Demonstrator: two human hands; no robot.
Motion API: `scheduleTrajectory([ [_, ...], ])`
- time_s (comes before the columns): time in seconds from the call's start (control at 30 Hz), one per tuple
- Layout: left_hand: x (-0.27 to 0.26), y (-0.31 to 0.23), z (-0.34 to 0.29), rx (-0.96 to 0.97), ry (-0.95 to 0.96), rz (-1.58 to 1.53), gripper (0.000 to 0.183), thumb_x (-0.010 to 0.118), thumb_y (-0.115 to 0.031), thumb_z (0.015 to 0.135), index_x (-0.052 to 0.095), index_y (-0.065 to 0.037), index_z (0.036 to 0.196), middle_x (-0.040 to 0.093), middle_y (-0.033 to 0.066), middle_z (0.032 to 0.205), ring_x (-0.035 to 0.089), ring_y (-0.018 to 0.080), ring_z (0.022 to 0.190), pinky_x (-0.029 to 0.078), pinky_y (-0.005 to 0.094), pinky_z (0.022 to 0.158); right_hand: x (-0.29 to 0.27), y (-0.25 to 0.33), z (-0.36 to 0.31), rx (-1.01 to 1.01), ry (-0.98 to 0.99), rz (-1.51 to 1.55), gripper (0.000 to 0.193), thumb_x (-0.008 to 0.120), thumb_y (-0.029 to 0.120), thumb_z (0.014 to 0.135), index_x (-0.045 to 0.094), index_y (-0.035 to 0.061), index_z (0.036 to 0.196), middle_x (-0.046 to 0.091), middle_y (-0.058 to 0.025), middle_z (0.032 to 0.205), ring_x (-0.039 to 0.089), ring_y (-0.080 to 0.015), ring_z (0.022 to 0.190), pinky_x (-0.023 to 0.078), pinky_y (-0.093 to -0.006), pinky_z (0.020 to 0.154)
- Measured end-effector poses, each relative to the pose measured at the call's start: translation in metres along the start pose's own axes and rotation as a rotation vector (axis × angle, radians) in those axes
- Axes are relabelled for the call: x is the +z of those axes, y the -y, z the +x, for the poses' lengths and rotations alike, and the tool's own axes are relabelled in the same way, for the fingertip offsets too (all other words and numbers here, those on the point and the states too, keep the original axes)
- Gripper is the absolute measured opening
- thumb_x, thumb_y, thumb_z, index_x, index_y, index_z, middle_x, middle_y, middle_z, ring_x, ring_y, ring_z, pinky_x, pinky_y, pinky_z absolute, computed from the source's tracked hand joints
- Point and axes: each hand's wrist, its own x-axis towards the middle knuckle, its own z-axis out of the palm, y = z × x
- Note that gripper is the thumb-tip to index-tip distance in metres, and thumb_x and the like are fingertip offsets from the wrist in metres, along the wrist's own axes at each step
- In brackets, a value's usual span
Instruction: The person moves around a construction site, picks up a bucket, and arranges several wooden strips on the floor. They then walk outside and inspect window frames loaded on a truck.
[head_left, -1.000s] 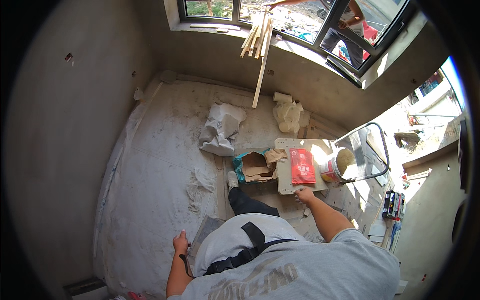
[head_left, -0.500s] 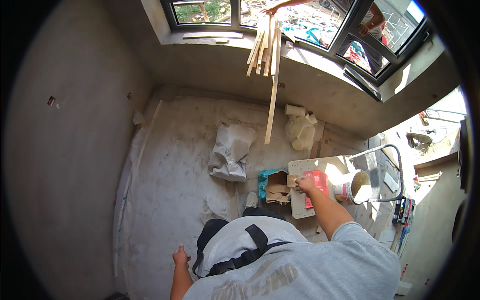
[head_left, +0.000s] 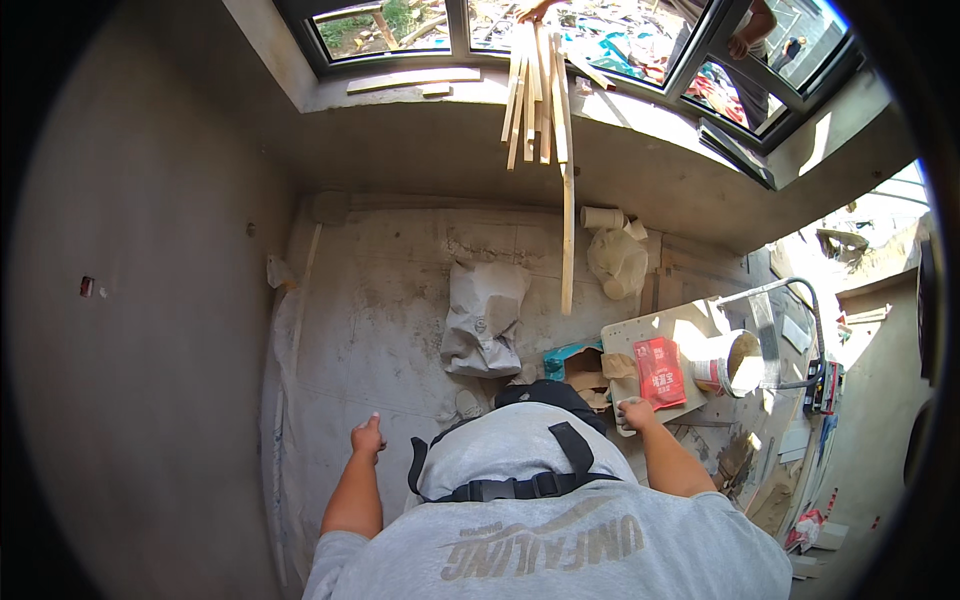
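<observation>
My left hand (head_left: 368, 437) is over the floor on the left, away from any object; its fingers are loosely curled and apart, one digit pointing forward, and I see nothing in it. My right hand (head_left: 634, 412) is over the near corner of a beige platform (head_left: 618, 340). Its fingers are curled in, and whether they hold anything is hidden. On the platform lie a red printed packet (head_left: 659, 372) and a brown paper-like piece (head_left: 619, 366). A whitish bucket (head_left: 741, 362) is at its right side. Left of the platform, an opened teal-and-brown paper bag (head_left: 575, 362) stands on the floor.
A crumpled white sack (head_left: 484, 318) is on the floor ahead. Wooden strips (head_left: 540, 95) jut in through the window, one long strip (head_left: 568, 240) hanging lower. Another person's hand (head_left: 540, 10) is on them outside. A clear plastic bag (head_left: 616, 262) lies near the wall.
My right hand has drawn back from beside the brown piece to the platform's near corner. My left hand has moved forward. The strips at the window reach slightly farther in.
</observation>
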Motion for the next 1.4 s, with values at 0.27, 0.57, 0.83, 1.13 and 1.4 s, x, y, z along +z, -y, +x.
scheduleTrajectory([
  [0.27, 0.058, -0.103, 0.039, 0.075, 0.048, 0.066, 0.047, 0.07, -0.047, 0.1, 0.067, -0.002, 0.088, 0.052, 0.0035, 0.063, 0.053, 0.0173, 0.05, 0.045, 0.0357, 0.047, -0.04, -0.044, 0.027, 0.236, -0.167, 0.386, 0.018, 0.067, 0.024, 0.099, 0.062, 0.0092, 0.108, 0.063, -0.0057, 0.078, 0.063, -0.0193, 0.06, 0.048, -0.0337, 0.048],
  [0.57, 0.121, -0.175, 0.043, 0.229, 0.202, 0.446, 0.055, 0.072, -0.054, 0.096, 0.074, 0.001, 0.093, 0.061, 0.0073, 0.065, 0.059, 0.0194, 0.053, 0.048, 0.0372, 0.051, -0.03, 0.055, 0.058, 0.002, -0.183, 0.444, 0.012, 0.065, 0.023, 0.102, 0.063, 0.0115, 0.098, 0.064, -0.0024, 0.078, 0.062, -0.0141, 0.06, 0.047, -0.0288, 0.048],
  [0.83, 0.15, -0.272, 0.093, 0.265, 0.192, 0.651, 0.053, 0.072, -0.051, 0.095, 0.073, 0.003, 0.093, 0.065, 0.0121, 0.07, 0.063, 0.0217, 0.058, 0.053, 0.0401, 0.058, 0.022, 0.078, 0.048, 0.048, -0.225, 0.475, 0.012, 0.067, 0.02, 0.1, 0.064, 0.0099, 0.095, 0.065, -0.0022, 0.075, 0.063, -0.0144, 0.06, 0.048, -0.0281, 0.05],
  [1.13, 0.313, -0.425, 0.16, 0.423, 0.426, 0.691, 0.042, 0.074, -0.038, 0.095, 0.062, -0.001, 0.078, 0.062, 0.0076, 0.068, 0.057, 0.0197, 0.061, 0.048, 0.0384, 0.059, 0.039, 0.218, 0.03, 0.044, -0.345, 0.481, 0.013, 0.068, 0.017, 0.097, 0.07, 0.0045, 0.1, 0.07, -0.0029, 0.086, 0.066, -0.0129, 0.069, 0.052, -0.029, 0.061],
  [1.4, 0.501, -0.581, 0.208, 0.609, 0.553, 0.425, 0.07, 0.079, -0.037, 0.093, 0.055, 0.007, 0.142, 0.065, 0.02, 0.138, 0.062, 0.0289, 0.127, 0.049, 0.0386, 0.107, 0.156, 0.463, 0.155, -0.184, 0.09, 0.432, 0.039, 0.071, 0.028, 0.097, 0.067, 0.0012, 0.125, 0.071, -0.0082, 0.116, 0.068, -0.0185, 0.106, 0.056, -0.035, 0.086],
])
